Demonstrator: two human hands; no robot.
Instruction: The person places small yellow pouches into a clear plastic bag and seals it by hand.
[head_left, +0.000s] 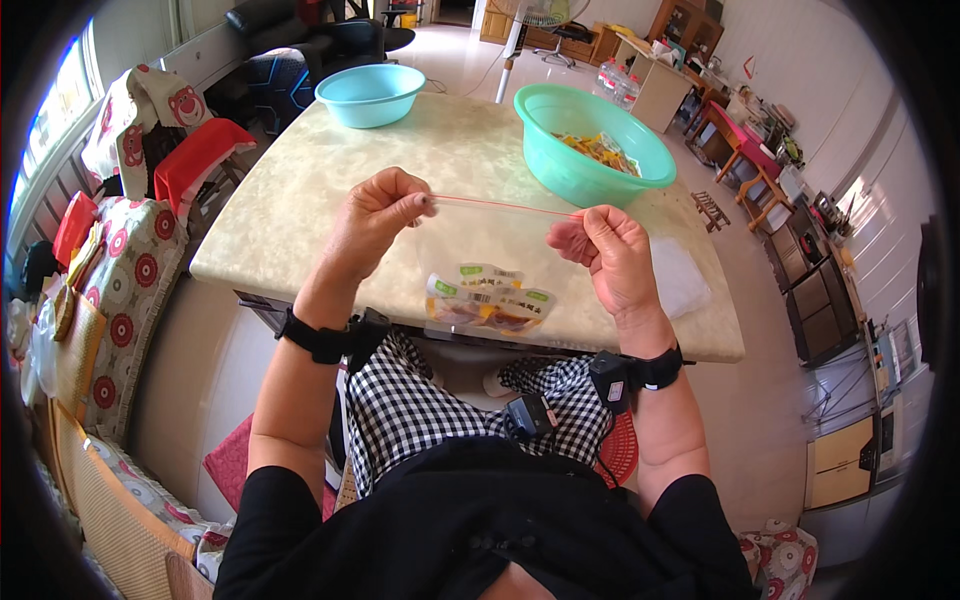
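A clear zip-lock plastic bag with a red zip strip hangs between my two hands above the table's near edge. My left hand pinches one upper corner of it. The other upper corner is pinched by my right hand, and the zip strip is stretched almost straight. Several small printed snack packets lie at the bottom of the bag. To the right of my right hand, a pile of clear plastic bags rests on the table.
At the far right of the marbled table stands a green plastic basin holding many snack packets. A light-blue basin is at the far left. Beyond are a standing fan and a black armchair.
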